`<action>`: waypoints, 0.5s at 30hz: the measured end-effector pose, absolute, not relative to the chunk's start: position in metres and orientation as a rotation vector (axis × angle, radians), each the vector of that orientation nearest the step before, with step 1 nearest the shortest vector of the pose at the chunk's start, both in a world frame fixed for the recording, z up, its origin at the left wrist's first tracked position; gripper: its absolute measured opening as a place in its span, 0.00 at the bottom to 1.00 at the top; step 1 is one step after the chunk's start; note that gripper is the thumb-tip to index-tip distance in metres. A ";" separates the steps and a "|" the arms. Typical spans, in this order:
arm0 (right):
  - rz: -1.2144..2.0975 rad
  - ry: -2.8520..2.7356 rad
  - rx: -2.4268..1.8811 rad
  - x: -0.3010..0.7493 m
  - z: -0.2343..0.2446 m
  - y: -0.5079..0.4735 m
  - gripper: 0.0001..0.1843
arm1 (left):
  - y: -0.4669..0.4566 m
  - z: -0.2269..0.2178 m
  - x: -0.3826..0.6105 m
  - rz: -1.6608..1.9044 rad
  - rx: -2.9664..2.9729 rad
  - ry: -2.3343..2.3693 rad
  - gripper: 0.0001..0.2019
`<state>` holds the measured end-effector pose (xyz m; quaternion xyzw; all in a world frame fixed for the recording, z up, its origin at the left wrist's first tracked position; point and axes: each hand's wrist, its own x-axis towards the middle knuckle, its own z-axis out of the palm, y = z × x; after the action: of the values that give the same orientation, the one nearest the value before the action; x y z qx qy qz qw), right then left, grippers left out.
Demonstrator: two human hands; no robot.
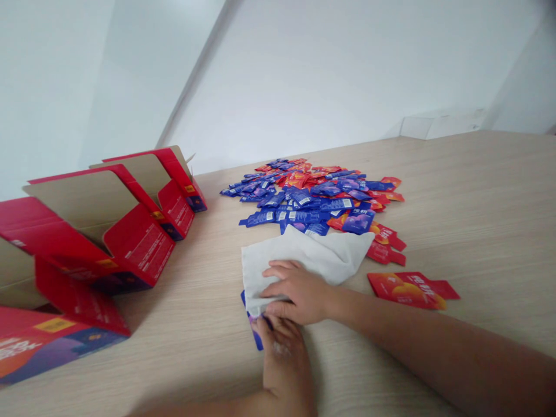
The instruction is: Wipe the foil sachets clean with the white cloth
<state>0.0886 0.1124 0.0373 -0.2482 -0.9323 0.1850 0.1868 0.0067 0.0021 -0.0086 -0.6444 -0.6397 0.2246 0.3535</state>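
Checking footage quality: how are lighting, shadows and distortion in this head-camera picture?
Head view: soft, even light, no harsh glare; the red cardboard boxes cast a soft shadow on the pale wood-grain table; the scene looks tilted; the blue and red sachets look sharp.

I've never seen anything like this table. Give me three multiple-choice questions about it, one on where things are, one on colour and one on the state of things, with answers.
1. Where are the open red cardboard boxes relative to the sachet pile?
A. Left of it
B. Right of it
C. On top of it

2. What two colours fill the pile?
A. Green and yellow
B. Blue and red
C. Black and white

3. What is the right hand lying on?
A. A red box
B. Bare tabletop
C. A white cloth

Answers:
1. A, the boxes stand left of the pile.
2. B, blue and red sachets show throughout.
3. C, its fingers lie across the folded cloth.
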 end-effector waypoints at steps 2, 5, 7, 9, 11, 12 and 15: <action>0.536 -2.639 -0.619 0.090 0.036 0.113 0.22 | 0.002 -0.013 0.008 0.565 -1.640 -1.685 0.19; 0.542 -2.656 -0.555 0.090 0.035 0.114 0.22 | 0.002 -0.010 0.007 0.512 -1.688 -1.670 0.18; 0.538 -2.655 -0.575 0.090 0.035 0.114 0.22 | 0.002 -0.003 0.006 0.501 -1.730 -1.653 0.19; 0.531 -2.642 -0.639 0.089 0.036 0.113 0.22 | 0.002 0.003 0.006 0.527 -1.725 -1.668 0.19; 0.521 -2.620 -0.710 0.087 0.037 0.112 0.23 | 0.003 0.007 0.006 0.549 -1.752 -1.645 0.19; 0.518 -2.612 -0.736 0.087 0.038 0.111 0.23 | 0.003 0.008 0.006 0.561 -1.752 -1.642 0.19; 0.518 -2.610 -0.759 0.086 0.038 0.112 0.23 | 0.003 0.003 0.007 0.603 -1.714 -1.659 0.20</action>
<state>0.0863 0.1117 0.0376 -0.2695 -0.9267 0.1840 0.1862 0.0075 0.0030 0.0033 -0.6566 -0.6357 0.2308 0.3339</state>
